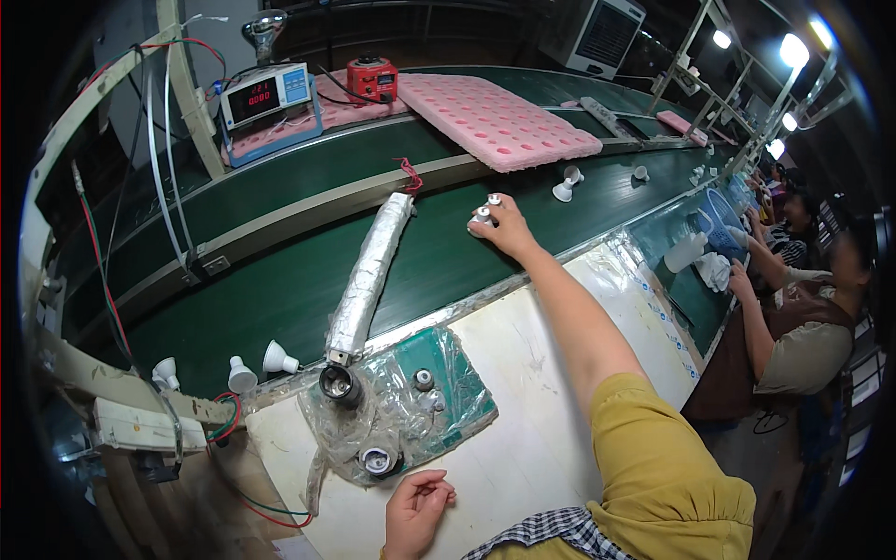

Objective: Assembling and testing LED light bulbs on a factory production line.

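My right hand [507, 227] reaches far out over the green conveyor belt [280, 289] and grips two small white lamp bulbs [486, 212] resting on the belt. My left hand [417, 509] lies loosely curled on the white bench [523, 392] near the front edge, holding nothing. Just above it sit a round socket with a white bulb in it [378, 460] and a black socket [338, 382], both on a green mat under clear plastic [439, 392]. A long foil-wrapped tube [369, 275] lies across the belt from the black socket.
Three white bulbs [240, 374] stand at the belt's near left edge, more [567, 184] lie further along. A pink foam tray [495, 119], a digital meter [269, 95] and a red box [372, 77] sit beyond. Other people [803, 317] work to the right.
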`<control>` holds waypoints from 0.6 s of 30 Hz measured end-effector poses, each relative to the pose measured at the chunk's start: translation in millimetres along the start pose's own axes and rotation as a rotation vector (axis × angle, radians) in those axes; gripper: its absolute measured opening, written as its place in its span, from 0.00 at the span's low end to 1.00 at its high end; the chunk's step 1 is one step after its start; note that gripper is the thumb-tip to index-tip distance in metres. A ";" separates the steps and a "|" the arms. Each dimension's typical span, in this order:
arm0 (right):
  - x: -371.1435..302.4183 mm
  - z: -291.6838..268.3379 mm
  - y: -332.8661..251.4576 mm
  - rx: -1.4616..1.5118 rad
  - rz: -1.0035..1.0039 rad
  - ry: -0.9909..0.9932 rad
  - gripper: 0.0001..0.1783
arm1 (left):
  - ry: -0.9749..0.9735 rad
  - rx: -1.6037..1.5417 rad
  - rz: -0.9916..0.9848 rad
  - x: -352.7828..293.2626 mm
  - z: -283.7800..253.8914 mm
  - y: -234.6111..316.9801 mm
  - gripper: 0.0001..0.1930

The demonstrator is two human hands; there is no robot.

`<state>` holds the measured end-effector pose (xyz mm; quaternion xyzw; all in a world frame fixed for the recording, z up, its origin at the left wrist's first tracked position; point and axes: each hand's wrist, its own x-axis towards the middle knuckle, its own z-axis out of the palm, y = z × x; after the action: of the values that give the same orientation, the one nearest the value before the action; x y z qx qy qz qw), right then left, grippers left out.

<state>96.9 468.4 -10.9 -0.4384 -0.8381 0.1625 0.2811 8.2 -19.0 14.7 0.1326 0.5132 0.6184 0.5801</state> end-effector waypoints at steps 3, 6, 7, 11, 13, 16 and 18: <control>-19.6 16.4 -41.2 0.063 -0.235 -0.030 0.22 | -0.178 0.022 0.136 -2.1 -10.1 -4.1 0.15; -78.8 -14.8 -124.9 0.389 -0.334 -0.281 0.16 | -0.174 -0.059 0.134 -1.5 -11.5 -2.5 0.16; -102.0 -34.1 -144.8 0.414 -0.395 -0.354 0.15 | -0.171 -0.122 0.102 -0.4 -9.1 0.9 0.18; -193.3 -97.3 -214.3 0.341 -0.603 -0.661 0.21 | -0.247 -0.462 0.037 -8.5 7.4 13.4 0.27; -225.8 -112.2 -229.6 0.267 -0.645 -0.740 0.24 | -0.363 -0.565 0.049 -12.5 12.9 9.3 0.30; -249.1 -114.0 -226.3 0.312 -0.368 -0.931 0.25 | -0.412 -0.463 -0.090 -14.7 10.3 6.5 0.32; -256.0 -114.7 -230.7 0.319 -0.294 -0.905 0.24 | -0.415 -0.450 -0.121 -15.6 7.7 1.0 0.31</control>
<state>135.9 130.0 115.2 -0.1530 -0.8936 0.4210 -0.0271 18.1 -28.5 25.6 0.0934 0.2409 0.6408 0.7230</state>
